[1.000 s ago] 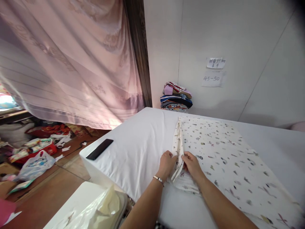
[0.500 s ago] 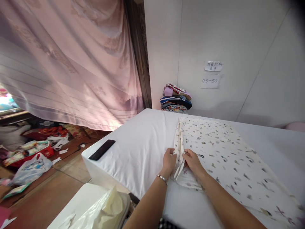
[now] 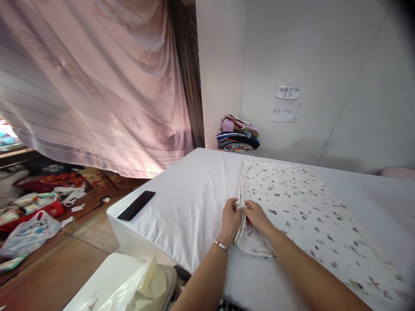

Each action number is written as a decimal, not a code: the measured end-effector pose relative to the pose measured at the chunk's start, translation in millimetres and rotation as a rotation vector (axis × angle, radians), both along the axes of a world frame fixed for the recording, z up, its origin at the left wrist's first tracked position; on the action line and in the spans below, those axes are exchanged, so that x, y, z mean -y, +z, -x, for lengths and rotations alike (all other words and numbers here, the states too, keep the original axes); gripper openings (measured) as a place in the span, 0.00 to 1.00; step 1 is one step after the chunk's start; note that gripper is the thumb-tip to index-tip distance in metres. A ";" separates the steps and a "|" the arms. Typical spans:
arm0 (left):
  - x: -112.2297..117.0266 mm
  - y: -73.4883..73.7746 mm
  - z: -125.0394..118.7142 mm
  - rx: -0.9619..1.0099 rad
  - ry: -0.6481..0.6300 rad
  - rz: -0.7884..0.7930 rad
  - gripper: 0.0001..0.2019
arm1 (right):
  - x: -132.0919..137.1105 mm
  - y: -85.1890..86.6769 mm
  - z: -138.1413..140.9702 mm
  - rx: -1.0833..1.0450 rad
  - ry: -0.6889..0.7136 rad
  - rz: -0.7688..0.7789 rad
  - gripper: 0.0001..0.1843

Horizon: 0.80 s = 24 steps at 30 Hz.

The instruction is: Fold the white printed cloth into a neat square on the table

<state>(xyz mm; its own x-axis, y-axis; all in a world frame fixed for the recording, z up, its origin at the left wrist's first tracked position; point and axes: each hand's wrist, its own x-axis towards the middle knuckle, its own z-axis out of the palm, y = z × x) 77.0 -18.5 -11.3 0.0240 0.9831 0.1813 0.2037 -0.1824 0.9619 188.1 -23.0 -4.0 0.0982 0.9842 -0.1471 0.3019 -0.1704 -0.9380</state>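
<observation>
A white cloth (image 3: 292,207) with small leaf-like and other prints lies folded over on the white-covered table (image 3: 191,194). Its layered left edge runs away from me toward the wall. My left hand (image 3: 231,218), with a silver bracelet at the wrist, pinches that edge from the left side. Close against it, my right hand (image 3: 256,215) grips the upper layer of the same edge between thumb and fingers. The two hands nearly touch. The fabric right between the fingertips is partly hidden.
A dark phone (image 3: 136,205) lies at the table's left corner. Folded clothes (image 3: 238,134) are stacked by the wall. Below the near edge is a white bin (image 3: 103,276) with a plastic bag (image 3: 142,285). Bags and a red box (image 3: 58,207) cover the floor at left.
My right hand has moved left, bringing the upper layer's edge against the lower one. The gap between the layers has narrowed. The view has shifted slightly.
</observation>
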 end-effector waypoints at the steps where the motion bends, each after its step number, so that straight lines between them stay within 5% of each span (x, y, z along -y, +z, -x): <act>1: -0.4 -0.7 -0.1 0.021 -0.007 0.000 0.17 | -0.6 -0.4 0.7 -0.003 -0.004 0.003 0.10; 8: -1.2 -6.5 -2.2 0.111 -0.033 -0.028 0.18 | -0.5 0.5 0.3 -0.067 -0.030 0.068 0.07; 24: -6.8 -4.2 2.1 0.054 0.035 0.305 0.22 | 3.5 -6.9 -3.7 -0.188 0.037 0.120 0.10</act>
<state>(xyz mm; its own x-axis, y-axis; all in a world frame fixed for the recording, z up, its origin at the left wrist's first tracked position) 74.9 -11.7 -15.5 -0.0125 0.9925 -0.1218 0.1518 0.1222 0.9808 191.7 -26.5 -10.9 0.0221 0.9609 -0.2758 0.1318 -0.2763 -0.9520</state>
